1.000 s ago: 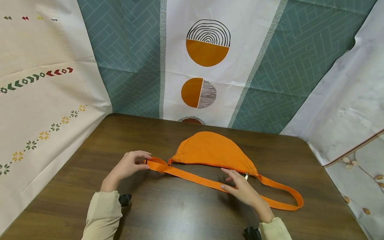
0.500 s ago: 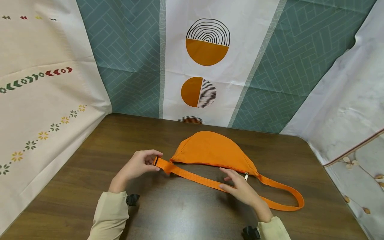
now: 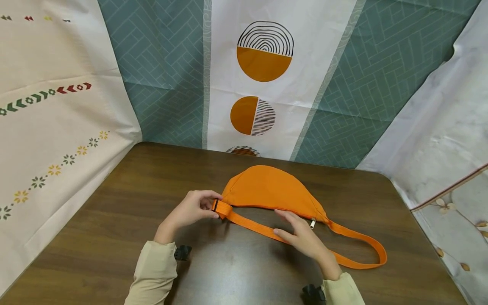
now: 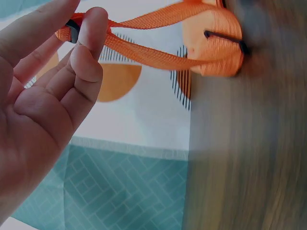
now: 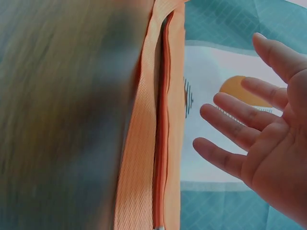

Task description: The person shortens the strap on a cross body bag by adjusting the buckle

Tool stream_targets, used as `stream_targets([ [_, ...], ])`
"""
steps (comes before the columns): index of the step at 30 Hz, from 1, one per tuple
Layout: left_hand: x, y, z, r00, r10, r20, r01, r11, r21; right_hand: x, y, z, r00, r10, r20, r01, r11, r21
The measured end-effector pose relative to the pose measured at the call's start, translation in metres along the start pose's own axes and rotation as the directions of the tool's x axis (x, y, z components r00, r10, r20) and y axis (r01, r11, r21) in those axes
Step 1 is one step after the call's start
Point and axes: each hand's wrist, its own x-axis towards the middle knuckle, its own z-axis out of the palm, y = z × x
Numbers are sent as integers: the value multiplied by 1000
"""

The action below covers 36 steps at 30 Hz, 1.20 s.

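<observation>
An orange waist bag (image 3: pixel 267 186) lies on the table, its curved edge toward the back wall. Its orange strap (image 3: pixel 251 226) runs along the near side and loops round at the right. My left hand (image 3: pixel 194 207) pinches the strap's left end by a black plastic buckle (image 4: pixel 73 29), between thumb and fingers. A second black piece, a strap slider (image 4: pixel 225 38), shows farther along in the left wrist view. Over the strap's middle, my right hand (image 3: pixel 301 235) is held with fingers spread, holding nothing. A zipper pull (image 3: pixel 313 223) hangs at the bag's right end.
The brown wooden table (image 3: pixel 114 237) ends at a patterned teal and white cloth (image 3: pixel 171 84) behind. A cream cloth (image 3: pixel 57 127) hangs at the left and a pale floral cloth (image 3: pixel 450 140) at the right.
My left hand has moved right with the strap end, bringing it near the bag's left corner and folding the strap there. My right hand has shifted slightly left; the bag has stayed nearly in place.
</observation>
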Motion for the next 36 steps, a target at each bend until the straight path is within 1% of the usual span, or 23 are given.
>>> stream_targets([
  [3,3,2,6,1000,18,1,-18,1000,-7,5,-8,3,1000,-6,-10,6,999,37],
  [7,6,6,14,1000,27,10,-27,1000,-12,12,-20,6,999,7,-31,-4,996,92],
  [9,9,9,17,1000,28,15,-27,1000,-13,15,-30,5,999,4,-50,2,994,109],
  [12,10,27,20,999,22,28,-22,1000,3,17,-51,3,997,-16,-71,25,992,125],
  [13,11,32,21,999,24,32,-25,1000,9,18,-53,4,997,-27,-75,36,991,127],
  [14,12,33,23,999,27,36,-28,999,16,19,-54,5,996,-41,-78,50,991,127],
  [16,15,33,26,998,38,42,-40,999,30,22,-51,10,995,-57,-77,67,988,139],
  [19,20,19,33,997,62,47,-64,997,38,28,-39,19,995,-80,-67,90,982,164],
  [20,22,14,34,997,68,49,-70,997,41,29,-39,20,995,-83,-62,92,981,173],
  [26,24,17,38,994,99,47,-101,994,44,36,-41,28,997,-65,-47,74,971,228],
  [31,25,18,41,992,122,33,-123,992,25,38,-45,31,997,-47,-61,61,961,270],
  [33,25,18,41,992,119,33,-120,993,22,38,-52,28,997,-38,-69,56,959,279],
  [36,25,17,42,992,114,45,-116,993,32,36,-65,23,998,7,-63,12,954,301],
])
